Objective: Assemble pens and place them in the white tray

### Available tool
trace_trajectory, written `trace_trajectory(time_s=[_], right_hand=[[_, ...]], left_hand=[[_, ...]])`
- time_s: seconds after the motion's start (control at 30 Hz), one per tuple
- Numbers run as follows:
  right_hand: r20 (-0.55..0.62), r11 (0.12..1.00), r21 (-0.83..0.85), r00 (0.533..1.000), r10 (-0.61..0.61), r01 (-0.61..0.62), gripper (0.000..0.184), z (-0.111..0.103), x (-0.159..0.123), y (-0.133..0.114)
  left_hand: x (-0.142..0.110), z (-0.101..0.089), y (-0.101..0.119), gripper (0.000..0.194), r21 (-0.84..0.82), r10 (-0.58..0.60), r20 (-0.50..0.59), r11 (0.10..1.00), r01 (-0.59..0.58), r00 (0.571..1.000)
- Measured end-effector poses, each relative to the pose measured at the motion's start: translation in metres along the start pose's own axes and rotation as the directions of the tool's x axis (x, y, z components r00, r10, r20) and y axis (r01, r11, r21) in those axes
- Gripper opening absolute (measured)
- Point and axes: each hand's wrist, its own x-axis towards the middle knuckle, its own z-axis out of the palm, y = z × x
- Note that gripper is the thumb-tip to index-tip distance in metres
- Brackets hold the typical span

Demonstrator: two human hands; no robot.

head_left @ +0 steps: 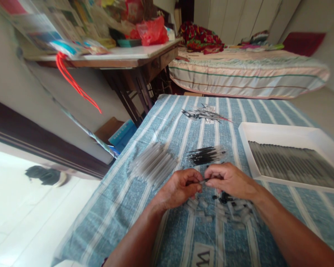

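Note:
My left hand (180, 187) and my right hand (229, 180) meet over the table, fingers pinched on a thin dark pen part (203, 181). Most of that piece is hidden by the fingers. Just beyond the hands lies a bunch of black pen refills (206, 155) with paler ends. Translucent grey pen barrels (154, 163) form a blurred row to the left. Under and nearer than my right hand are scattered small clear caps (236, 213) and some black pieces (225, 197).
A white box (280, 129) at the right holds a row of dark grey pens (289, 163). Loose thin refills (206, 114) lie farther back on the striped tablecloth (172, 129). Behind are a cluttered desk (128, 55) with red cords (75, 85) hanging, and a bed (244, 70).

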Motion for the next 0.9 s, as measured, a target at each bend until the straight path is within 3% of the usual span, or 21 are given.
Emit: trace_trajectory(time_s=[0.13,0.27,0.4,0.53,0.67,0.8,0.9], right_hand=[[0.003,0.998,-0.063,1.000,0.013,-0.013,0.037,0.0012,0.0010,0.0000],[0.013,1.000,-0.020,1.000,0.016,-0.016,0.021,0.0011,0.0005,-0.0002],[0.034,0.998,-0.037,0.998,0.047,-0.046,0.039,0.0013,0.0003,-0.0001],[0.011,0.999,-0.029,0.999,0.032,-0.032,0.030,0.0022,0.0007,0.0005],[0.051,0.997,0.002,0.995,0.080,-0.080,0.040,0.0028,0.0006,0.0015],[0.041,0.995,0.048,0.996,0.082,-0.084,0.030,0.0021,0.0000,0.0021],[0.037,0.994,0.028,0.994,0.104,-0.105,0.036,0.0018,-0.0001,0.0022]], left_hand=[[-0.0004,0.0009,0.0016,0.011,-0.001,0.016,-0.013,1.000,-0.016,1.000],[-0.0009,0.0018,0.0027,0.008,0.015,0.021,-0.011,1.000,-0.021,1.000],[-0.0011,0.0019,0.0029,0.009,0.013,0.029,-0.015,0.999,-0.029,0.999],[-0.0011,0.0018,0.0034,0.008,0.015,0.021,-0.017,1.000,-0.020,1.000],[-0.0010,0.0019,0.0033,0.010,0.011,0.012,-0.015,1.000,-0.012,1.000],[-0.0008,0.0019,0.0027,0.009,0.018,0.004,-0.016,1.000,-0.004,1.000],[-0.0007,0.0024,0.0028,0.011,-0.004,0.004,-0.014,1.000,-0.004,1.000]])
